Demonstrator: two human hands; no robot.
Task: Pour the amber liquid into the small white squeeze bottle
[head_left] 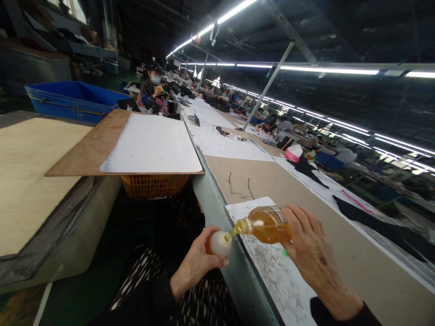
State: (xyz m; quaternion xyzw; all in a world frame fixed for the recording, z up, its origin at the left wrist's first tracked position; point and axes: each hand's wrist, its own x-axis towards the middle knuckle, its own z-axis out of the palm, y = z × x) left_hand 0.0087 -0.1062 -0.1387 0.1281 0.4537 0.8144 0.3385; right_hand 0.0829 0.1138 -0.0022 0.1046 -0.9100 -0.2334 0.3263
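My right hand (307, 240) is closed around a clear bottle (268, 224) of amber liquid, tipped with its neck down to the left. A thin yellow stream runs from its mouth into a small whitish bottle (220, 244). That small bottle is gripped between the thumb and fingers of my left hand (200, 258), and orange liquid shows through its side. The two bottle mouths are close together, over the table's near edge. Beneath the amber bottle lies a smudged white sheet (272, 267). A small green piece (286, 253) shows just below the bottle, partly hidden by my right hand.
Eyeglasses (241, 192) rest on the brown table surface (261, 176) ahead. At left, a board with white paper (156, 145) sits on an orange basket (154, 186). Black fabric pieces (377, 222) lie at right. A blue bin (74, 102) and a seated co-worker (154, 93) are farther off.
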